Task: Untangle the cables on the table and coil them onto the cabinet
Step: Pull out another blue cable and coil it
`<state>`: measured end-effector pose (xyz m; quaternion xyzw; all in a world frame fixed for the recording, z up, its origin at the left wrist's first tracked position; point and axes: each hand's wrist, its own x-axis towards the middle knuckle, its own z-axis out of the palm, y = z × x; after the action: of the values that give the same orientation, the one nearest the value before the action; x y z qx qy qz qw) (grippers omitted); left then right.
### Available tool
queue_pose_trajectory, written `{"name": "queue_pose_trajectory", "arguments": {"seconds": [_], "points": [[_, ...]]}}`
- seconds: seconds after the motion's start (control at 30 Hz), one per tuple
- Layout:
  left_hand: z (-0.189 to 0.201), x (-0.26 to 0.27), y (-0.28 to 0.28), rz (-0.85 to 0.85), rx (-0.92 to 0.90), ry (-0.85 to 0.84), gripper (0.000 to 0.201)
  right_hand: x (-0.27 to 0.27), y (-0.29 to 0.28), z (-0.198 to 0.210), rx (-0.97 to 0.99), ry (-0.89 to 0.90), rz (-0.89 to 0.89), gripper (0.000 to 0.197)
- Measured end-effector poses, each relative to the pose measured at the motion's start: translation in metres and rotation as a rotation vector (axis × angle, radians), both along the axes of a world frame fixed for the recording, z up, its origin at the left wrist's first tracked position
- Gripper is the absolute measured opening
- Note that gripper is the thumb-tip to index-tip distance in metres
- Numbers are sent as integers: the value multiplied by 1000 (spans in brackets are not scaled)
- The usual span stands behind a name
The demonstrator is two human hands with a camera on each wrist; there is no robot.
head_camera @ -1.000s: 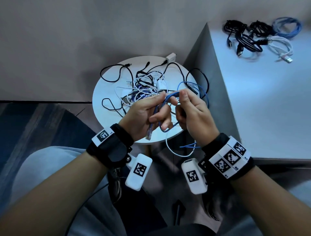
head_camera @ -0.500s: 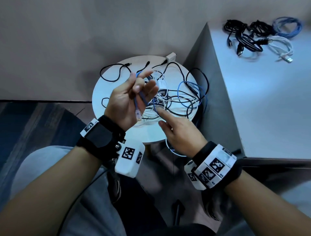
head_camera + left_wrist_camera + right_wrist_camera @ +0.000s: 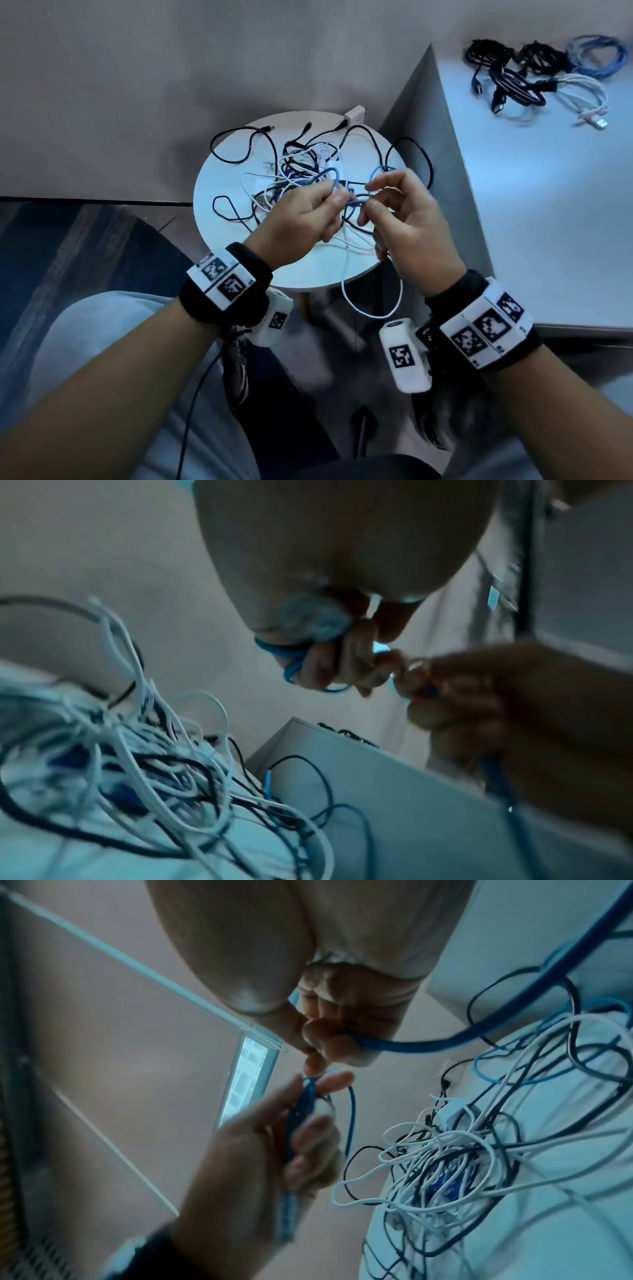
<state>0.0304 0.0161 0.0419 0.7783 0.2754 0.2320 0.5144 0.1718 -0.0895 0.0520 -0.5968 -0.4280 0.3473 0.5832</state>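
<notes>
Two hands, left hand (image 3: 301, 216) and right hand (image 3: 407, 222), pinch a light, floppy blue cable (image 3: 356, 204) above the table (image 3: 308, 274), best gripped near its stiff plug.

blk wristbands (image 3: 224, 294) w/ marker tags

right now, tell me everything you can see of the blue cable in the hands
The blue cable is thin, round and flexible, with a rubbery-looking jacket. The left hand holds several gathered loops of it; the right hand pinches the next stretch between thumb and fingers. It is held above the round table, and from the right hand it trails down towards the tangle of white and black cables.
</notes>
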Motion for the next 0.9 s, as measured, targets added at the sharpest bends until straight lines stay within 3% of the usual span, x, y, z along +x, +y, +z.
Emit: {"name": "queue_pose_trajectory", "arguments": {"seconds": [0.07,0.2,0.33,0.43,0.53,0.73,0.9], "points": [[4,3,1,-73,-233,-69,33,-2,0,-5,62,-110,-36,18],[8,3,-2,-174,-485,-94,31,-3,4,-15,131,-378,-140,10],[15,-6,0,-311,-777,-195,32,5,5,-13,61,-428,-122,31],[16,-8,-3,-397,-1022,-299,33,-2,3,-6,-13,-236,51,41],[13,-6,-7,-433,-1150,-365,33,-7,2,-1,-44,-100,65,47],[11,3,-8,-217,-1091,-386,36,-7,2,2,-86,241,46,15],[10,8,-13,-160,-1107,-416,30,-7,3,1,-126,363,42,22]]}}
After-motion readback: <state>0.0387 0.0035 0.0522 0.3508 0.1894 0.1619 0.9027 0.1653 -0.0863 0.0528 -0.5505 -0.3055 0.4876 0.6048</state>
